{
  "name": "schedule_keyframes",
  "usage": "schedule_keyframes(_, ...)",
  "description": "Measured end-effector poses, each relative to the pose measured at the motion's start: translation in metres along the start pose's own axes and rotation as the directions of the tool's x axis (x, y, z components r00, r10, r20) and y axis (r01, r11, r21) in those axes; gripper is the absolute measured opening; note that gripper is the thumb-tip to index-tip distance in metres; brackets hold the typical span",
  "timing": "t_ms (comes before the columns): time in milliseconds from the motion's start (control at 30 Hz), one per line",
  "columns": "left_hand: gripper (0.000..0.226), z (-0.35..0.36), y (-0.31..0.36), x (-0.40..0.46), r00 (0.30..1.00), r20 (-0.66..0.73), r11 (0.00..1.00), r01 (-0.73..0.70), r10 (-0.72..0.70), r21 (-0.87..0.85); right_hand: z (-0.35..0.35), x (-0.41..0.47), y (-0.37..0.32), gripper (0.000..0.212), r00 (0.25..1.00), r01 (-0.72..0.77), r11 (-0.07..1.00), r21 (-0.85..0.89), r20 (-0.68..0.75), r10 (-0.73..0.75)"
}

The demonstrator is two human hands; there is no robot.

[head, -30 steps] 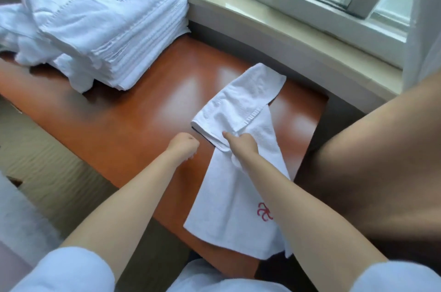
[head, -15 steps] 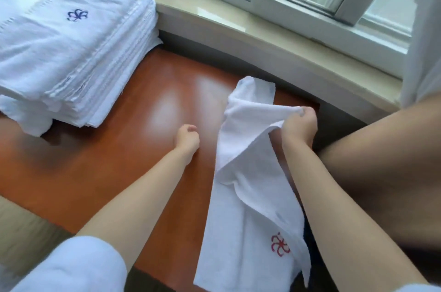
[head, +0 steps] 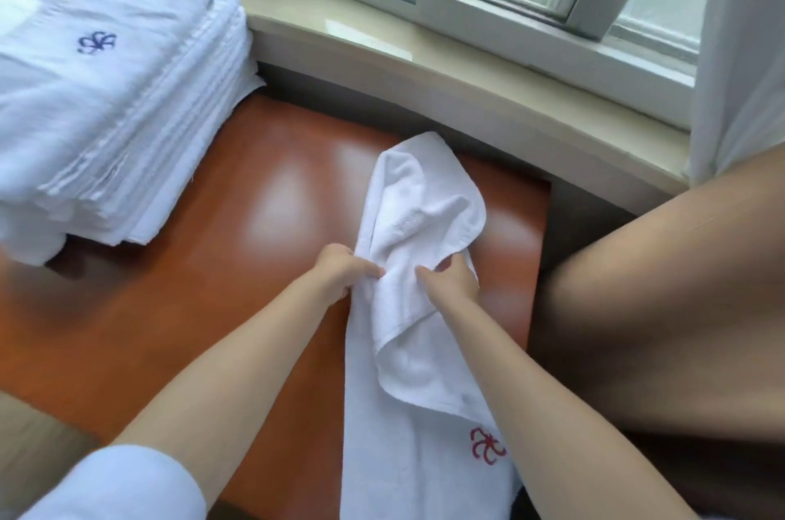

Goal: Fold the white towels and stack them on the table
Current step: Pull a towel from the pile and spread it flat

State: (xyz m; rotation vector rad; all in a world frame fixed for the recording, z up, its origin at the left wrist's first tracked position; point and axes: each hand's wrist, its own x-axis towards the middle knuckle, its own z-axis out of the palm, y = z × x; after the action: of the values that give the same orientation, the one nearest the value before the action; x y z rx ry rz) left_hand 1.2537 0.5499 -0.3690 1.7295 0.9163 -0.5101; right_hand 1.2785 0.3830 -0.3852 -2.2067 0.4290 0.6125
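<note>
A white towel point(head: 408, 354) with a red emblem lies lengthwise on the right side of the reddish-brown table point(head: 238, 247), its near end hanging over the front edge. Its far part is bunched and doubled back. My left hand point(head: 340, 271) pinches the towel's left edge. My right hand point(head: 452, 277) grips the folded-over layer just to the right. A tall stack of folded white towels point(head: 114, 103), the top one with a blue emblem, sits at the table's back left.
A beige window sill point(head: 446, 65) and white window frame run behind the table. A brown padded armrest point(head: 662, 307) rises at the right, with a white curtain point(head: 739, 52) above it.
My right hand came back from the right and down onto the towel's middle. My left hand, a closed fist apart from the towel before, now pinches its left edge. The far end bunched up.
</note>
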Motion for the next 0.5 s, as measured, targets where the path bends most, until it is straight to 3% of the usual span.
schedule_keyframes(67,0.030,-0.023,-0.017,-0.006,0.997,-0.047,0.998,0.068,-0.067,0.015,0.012,-0.002,-0.010,0.029,0.996,0.060,0.994,-0.087,0.078,-0.054)
schedule_keyframes(167,0.056,-0.053,-0.043,-0.017,0.980,-0.108,0.983,0.175,-0.168,0.059,0.028,0.002,-0.027,0.038,0.988,0.045,0.995,-0.085,0.153,-0.032)
schedule_keyframes(267,0.065,-0.071,-0.052,-0.021,0.960,-0.238,0.954,0.199,-0.145,0.224,0.028,0.007,-0.050,0.038,0.985,-0.166,0.945,0.282,0.102,0.142)
schedule_keyframes(333,0.060,-0.079,-0.050,-0.015,0.935,-0.355,0.939,0.140,-0.020,0.316,0.020,0.010,-0.066,0.041,0.987,-0.139,0.848,0.512,0.003,0.160)
schedule_keyframes(400,0.053,-0.081,-0.039,-0.005,0.913,-0.403,0.964,0.047,0.065,0.263,0.012,0.008,-0.086,0.034,0.976,0.157,0.892,0.424,-0.206,-0.073)
schedule_keyframes(433,0.050,-0.079,-0.031,-0.001,0.917,-0.393,0.986,-0.005,0.071,0.167,0.008,0.005,-0.097,0.031,0.915,0.374,0.859,0.350,-0.292,-0.280)
schedule_keyframes(500,0.034,-0.073,-0.011,0.006,0.945,-0.325,0.988,-0.079,0.032,-0.132,0.002,-0.004,-0.120,0.024,0.654,0.755,0.615,0.225,-0.324,-0.684)
